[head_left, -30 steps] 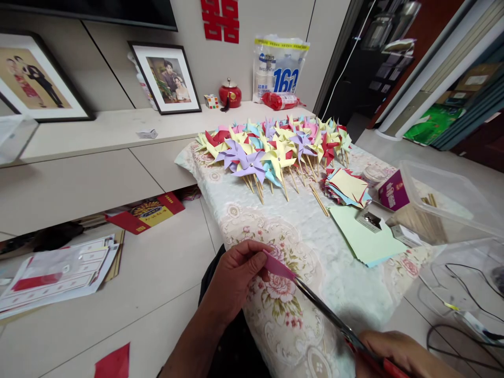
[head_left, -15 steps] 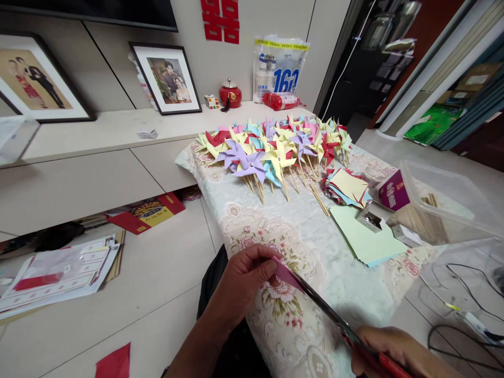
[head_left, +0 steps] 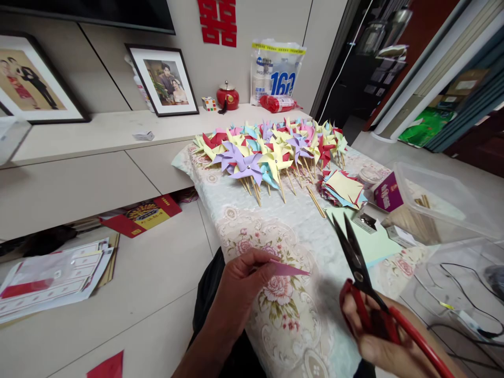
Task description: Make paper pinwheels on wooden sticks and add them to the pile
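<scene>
My left hand (head_left: 240,286) pinches a small pink paper piece (head_left: 287,269) above the flowered tablecloth (head_left: 283,315). At the lower right, my right hand (head_left: 378,341) grips red-handled scissors (head_left: 362,278). Their dark blades point up and away from the paper and stand slightly apart. A pile of coloured paper pinwheels on sticks (head_left: 271,149) lies at the far end of the table. A stack of cut coloured paper squares (head_left: 344,188) and a pale green sheet (head_left: 374,244) lie to the right of the pinwheels.
A clear plastic box (head_left: 433,210) holding wooden sticks stands at the right, with a purple carton (head_left: 388,191) beside it. Cables (head_left: 460,294) trail on the floor at the right. Papers (head_left: 51,273) and a red box (head_left: 144,215) lie on the floor at the left.
The scissors have come off the pink paper and swung up and to the right, blades now pointing upward. My left hand still holds the paper in about the same place.
</scene>
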Available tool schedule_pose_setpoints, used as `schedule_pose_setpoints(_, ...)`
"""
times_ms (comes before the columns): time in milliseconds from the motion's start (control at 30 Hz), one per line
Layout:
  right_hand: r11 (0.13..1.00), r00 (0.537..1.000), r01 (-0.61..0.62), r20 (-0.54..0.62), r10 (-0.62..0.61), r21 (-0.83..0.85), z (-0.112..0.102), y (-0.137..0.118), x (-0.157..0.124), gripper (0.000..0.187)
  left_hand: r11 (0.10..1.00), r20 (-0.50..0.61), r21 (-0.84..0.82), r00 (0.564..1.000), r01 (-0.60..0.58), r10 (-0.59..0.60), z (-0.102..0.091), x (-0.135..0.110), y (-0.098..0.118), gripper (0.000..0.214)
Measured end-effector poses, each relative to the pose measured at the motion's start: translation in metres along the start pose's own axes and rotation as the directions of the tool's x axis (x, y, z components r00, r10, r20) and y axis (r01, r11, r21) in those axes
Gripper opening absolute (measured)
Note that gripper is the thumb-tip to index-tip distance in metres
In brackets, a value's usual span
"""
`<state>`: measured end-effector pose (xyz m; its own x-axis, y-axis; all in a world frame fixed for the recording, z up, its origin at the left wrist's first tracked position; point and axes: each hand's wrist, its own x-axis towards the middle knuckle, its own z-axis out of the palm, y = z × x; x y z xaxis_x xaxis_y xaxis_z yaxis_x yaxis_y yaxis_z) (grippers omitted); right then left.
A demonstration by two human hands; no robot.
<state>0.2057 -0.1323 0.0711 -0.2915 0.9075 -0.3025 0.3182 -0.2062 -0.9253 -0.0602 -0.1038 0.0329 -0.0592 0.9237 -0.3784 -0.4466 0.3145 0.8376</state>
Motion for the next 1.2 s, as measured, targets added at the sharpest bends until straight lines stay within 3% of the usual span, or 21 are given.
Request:
schedule_pose_setpoints(133, 1.000, 0.991, 0.013, -0.131, -0.013, -0.001, 0.032, -0.013, 0.027, 0.034, 0.993, 0.036, -0.115, 0.999, 0.028, -0.024, 0.012, -0.006, -0.005, 0.019)
schedule_pose_setpoints(300, 0.967, 0.982, 0.073, -0.185, -0.028, 0.243, 0.066, -0.014, 0.045, 0.035, 0.980, 0.013, -0.179, 0.996, 0.089, -0.088, 0.023, -0.010, -0.012, 0.027)
schedule_pose_setpoints(533, 0.928, 0.974, -0.010, -0.207, 0.093, 0.372, 0.075, -0.012, 0.058, 0.037, 0.989, 0.076, -0.110, 0.993, 0.100, -0.092, 0.023, -0.011, -0.023, 0.024)
schedule_pose_setpoints(633, 0.897, 0.985, -0.015, -0.146, 0.089, 0.442, 0.071, -0.013, 0.062, 0.032, 0.999, 0.126, -0.043, 0.992, 0.000, 0.005, 0.015, -0.012, -0.020, 0.020)
schedule_pose_setpoints(700, 0.854, 0.994, -0.027, -0.077, 0.078, 0.520, 0.069, -0.012, 0.063, 0.029, 0.989, 0.151, 0.064, 0.981, -0.136, 0.125, 0.008, -0.011, -0.014, 0.023)
schedule_pose_setpoints(767, 0.815, 0.996, -0.076, 0.001, 0.092, 0.575, 0.068, -0.011, 0.063, 0.028, 0.923, 0.237, 0.218, 0.935, -0.315, 0.263, 0.002, -0.009, -0.007, 0.024)
schedule_pose_setpoints(867, 0.768, 0.986, -0.167, 0.121, 0.117, 0.619, 0.070, -0.008, 0.062, 0.028, 0.794, 0.387, 0.310, 0.832, -0.523, 0.396, -0.004, -0.006, 0.001, 0.027)
schedule_pose_setpoints(967, 0.733, 0.969, -0.226, 0.227, 0.100, 0.641, 0.072, -0.007, 0.061, 0.027, 0.720, 0.454, 0.330, 0.771, -0.611, 0.447, -0.007, -0.002, 0.002, 0.023)
schedule_pose_setpoints(1067, 0.768, 0.972, -0.211, 0.210, 0.101, 0.605, 0.071, -0.004, 0.059, 0.029, 0.656, 0.471, 0.340, 0.726, -0.674, 0.501, -0.010, 0.002, 0.001, 0.017)
schedule_pose_setpoints(1133, 0.813, 0.983, -0.163, 0.163, 0.085, 0.559, 0.067, 0.001, 0.058, 0.033, 0.658, 0.455, 0.339, 0.729, -0.672, 0.511, -0.013, 0.003, 0.002, 0.014)
schedule_pose_setpoints(1200, 0.851, 0.989, -0.102, 0.148, 0.030, 0.515, 0.060, 0.008, 0.057, 0.038, 0.714, 0.398, 0.353, 0.788, -0.604, 0.470, -0.015, 0.002, 0.003, 0.013)
